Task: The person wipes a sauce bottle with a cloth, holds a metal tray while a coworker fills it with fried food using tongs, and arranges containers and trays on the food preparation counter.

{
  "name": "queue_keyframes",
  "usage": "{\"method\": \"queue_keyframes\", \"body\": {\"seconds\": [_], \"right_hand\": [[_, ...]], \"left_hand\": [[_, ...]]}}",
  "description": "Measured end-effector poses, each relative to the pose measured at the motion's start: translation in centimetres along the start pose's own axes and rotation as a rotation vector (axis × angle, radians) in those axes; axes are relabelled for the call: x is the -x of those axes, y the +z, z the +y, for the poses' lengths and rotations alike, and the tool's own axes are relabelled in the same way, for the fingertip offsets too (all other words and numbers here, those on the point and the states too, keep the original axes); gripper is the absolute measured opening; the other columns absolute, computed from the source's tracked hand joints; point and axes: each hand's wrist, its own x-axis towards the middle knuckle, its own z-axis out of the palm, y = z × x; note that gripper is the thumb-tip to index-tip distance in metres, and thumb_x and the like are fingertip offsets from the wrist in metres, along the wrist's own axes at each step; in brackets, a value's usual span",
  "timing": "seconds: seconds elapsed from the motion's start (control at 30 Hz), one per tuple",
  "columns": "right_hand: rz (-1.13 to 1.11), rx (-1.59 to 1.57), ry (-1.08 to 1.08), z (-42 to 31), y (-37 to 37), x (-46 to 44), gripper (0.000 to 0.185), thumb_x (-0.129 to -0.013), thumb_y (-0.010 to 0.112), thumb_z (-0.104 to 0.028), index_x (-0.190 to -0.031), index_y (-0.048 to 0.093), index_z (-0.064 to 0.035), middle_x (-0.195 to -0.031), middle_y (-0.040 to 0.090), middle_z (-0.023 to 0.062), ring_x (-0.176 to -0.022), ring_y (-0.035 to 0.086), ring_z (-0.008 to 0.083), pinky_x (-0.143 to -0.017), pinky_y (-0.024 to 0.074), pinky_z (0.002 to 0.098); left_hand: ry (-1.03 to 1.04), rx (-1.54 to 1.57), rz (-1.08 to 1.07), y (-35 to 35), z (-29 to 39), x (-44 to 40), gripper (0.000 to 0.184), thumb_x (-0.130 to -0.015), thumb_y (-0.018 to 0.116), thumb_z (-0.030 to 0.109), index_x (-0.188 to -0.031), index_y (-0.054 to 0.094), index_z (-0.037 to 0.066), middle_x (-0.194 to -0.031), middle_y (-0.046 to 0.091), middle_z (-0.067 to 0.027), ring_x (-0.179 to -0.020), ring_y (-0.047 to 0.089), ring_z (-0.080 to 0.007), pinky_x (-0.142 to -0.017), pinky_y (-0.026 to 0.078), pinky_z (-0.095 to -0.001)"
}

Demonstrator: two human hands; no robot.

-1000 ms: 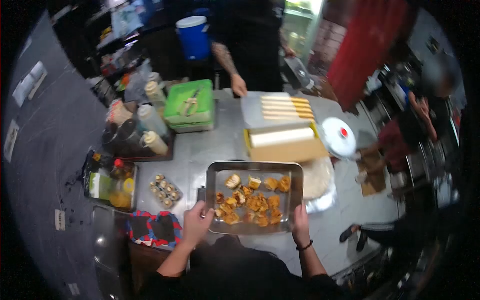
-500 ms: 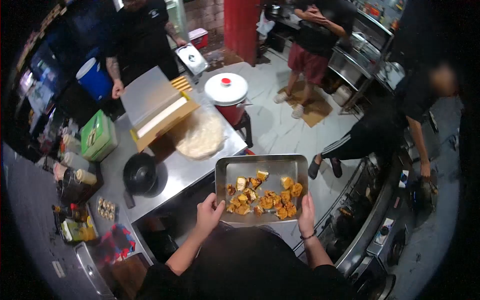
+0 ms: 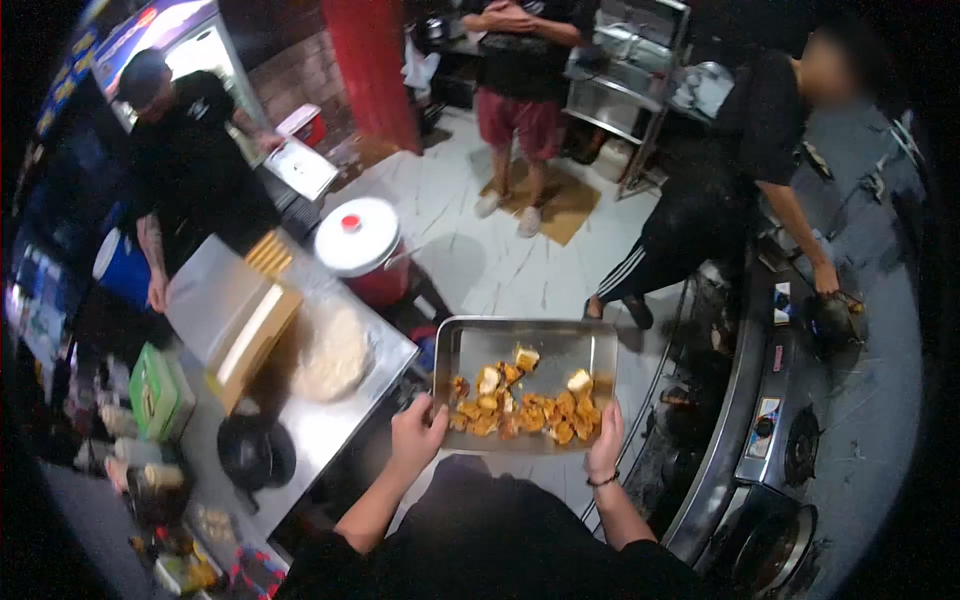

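Observation:
A rectangular metal tray (image 3: 480, 345) is held level in front of my body. Browned, orange-coated food pieces (image 3: 530, 405) lie mostly along its near side, a few with pale faces. My left hand (image 3: 417, 432) grips the tray's left edge with the fingers curled under it. At the right edge, my right hand (image 3: 605, 440) holds the tray, thumb side up, with a dark bracelet on the wrist.
Left stands a metal table (image 3: 330, 430) with a black pan (image 3: 255, 452), flatbreads (image 3: 333, 355) and an open box (image 3: 262, 345). A lidded pot (image 3: 357, 240) is beyond. Stoves (image 3: 765, 430) line the right, where a person (image 3: 690, 200) leans over. Two other people stand ahead.
The view has swung right, away from the table and toward the floor and stoves. Both hands still hold the tray, and the food pieces have slid toward its near side.

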Motion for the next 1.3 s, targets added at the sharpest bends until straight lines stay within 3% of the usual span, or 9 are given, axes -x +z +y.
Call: {"method": "queue_keyframes", "body": {"seconds": [0.23,0.33,0.37,0.53,0.67,0.77,1.2,1.27,1.3], "right_hand": [[0.242,-0.049,-0.004,0.5,0.1,-5.6,0.045,-0.096,0.033,-0.032,-0.116,0.045,0.0057,-0.115,0.048,0.0118,-0.107,0.044,0.0187,-0.092,0.0322,0.0301],[0.335,0.036,-0.114,-0.8,0.5,-5.2,0.044,-0.095,0.034,-0.033,-0.111,0.049,0.0058,-0.106,0.054,0.0109,-0.099,0.049,0.0173,-0.086,0.0382,0.0290],[0.451,0.100,-0.026,5.2,-1.7,-5.6,0.045,-0.095,0.036,-0.032,-0.112,0.049,0.0081,-0.106,0.055,0.0126,-0.099,0.049,0.0194,-0.087,0.0381,0.0302],[0.654,-0.036,-0.075,1.7,-3.8,-6.1,0.037,-0.094,0.040,-0.025,-0.103,0.053,0.0079,-0.099,0.057,0.0104,-0.093,0.049,0.0168,-0.085,0.0379,0.0295],[0.678,-0.227,-0.046,1.2,-9.5,-5.8,0.036,-0.095,0.040,-0.025,-0.114,0.048,0.0048,-0.110,0.052,0.0042,-0.102,0.044,0.0108,-0.091,0.0324,0.0245],[0.918,-0.351,-0.040,-0.7,-14.2,-5.9,0.045,-0.092,0.045,-0.032,-0.118,0.046,0.0047,-0.116,0.051,0.0049,-0.107,0.044,0.0132,-0.093,0.0316,0.0270],[1.084,-0.283,-0.276,-1.9,-38.3,-7.1,0.063,-0.090,0.043,-0.043,-0.130,0.033,0.0044,-0.132,0.039,0.0122,-0.120,0.036,0.0218,-0.100,0.0253,0.0313],[1.246,-0.292,-0.152,0.4,-41.1,-7.4,0.058,-0.089,0.046,-0.043,-0.132,0.032,-0.0068,-0.127,0.042,0.0093,-0.109,0.049,0.0245,-0.073,0.0515,0.0391],[1.241,-0.295,-0.157,1.3,-42.4,-7.5,0.058,-0.089,0.046,-0.043,-0.132,0.032,-0.0068,-0.127,0.042,0.0093,-0.109,0.049,0.0245,-0.073,0.0515,0.0391]], "left_hand": [[0.110,0.079,-0.160,4.2,1.0,-10.0,0.023,-0.077,0.062,0.013,-0.070,0.045,-0.001,-0.052,0.044,-0.0122,-0.043,0.040,-0.0117,-0.043,0.035,-0.0279],[0.143,0.094,-0.293,5.0,2.2,-13.0,0.018,-0.076,0.061,0.014,-0.073,0.049,0.000,-0.053,0.048,-0.0150,-0.047,0.052,-0.0248,-0.046,0.039,-0.0333],[0.203,0.064,-0.278,6.6,1.4,-14.0,0.019,-0.075,0.061,0.013,-0.073,0.049,-0.002,-0.056,0.051,-0.0168,-0.048,0.051,-0.0245,-0.047,0.039,-0.0340],[0.176,0.062,-0.508,11.6,4.4,-16.1,0.020,-0.077,0.061,0.017,-0.078,0.055,-0.002,-0.062,0.055,-0.0152,-0.053,0.052,-0.0169,-0.050,0.041,-0.0329],[0.081,0.328,-0.677,15.2,7.8,-15.4,0.019,-0.087,0.054,0.018,-0.083,0.057,-0.001,-0.075,0.058,-0.0036,-0.069,0.054,-0.0101,-0.060,0.047,-0.0258],[-0.054,0.579,-0.788,19.4,7.7,-14.1,0.020,-0.089,0.051,0.020,-0.086,0.055,0.000,-0.084,0.062,-0.0074,-0.074,0.059,-0.0133,-0.061,0.050,-0.0260],[0.135,0.223,-0.837,30.2,13.2,-7.3,0.020,-0.083,0.059,0.022,-0.084,0.059,0.002,-0.073,0.065,-0.0109,-0.067,0.063,-0.0178,-0.060,0.049,-0.0289],[0.205,0.092,-0.842,31.0,14.0,-6.7,0.024,-0.080,0.062,0.029,-0.085,0.060,0.006,-0.070,0.064,-0.0137,-0.066,0.064,-0.0251,-0.059,0.049,-0.0328],[0.209,0.092,-0.836,31.2,14.7,-6.5,0.024,-0.080,0.062,0.029,-0.085,0.060,0.006,-0.070,0.064,-0.0137,-0.066,0.064,-0.0251,-0.059,0.049,-0.0328]]}}
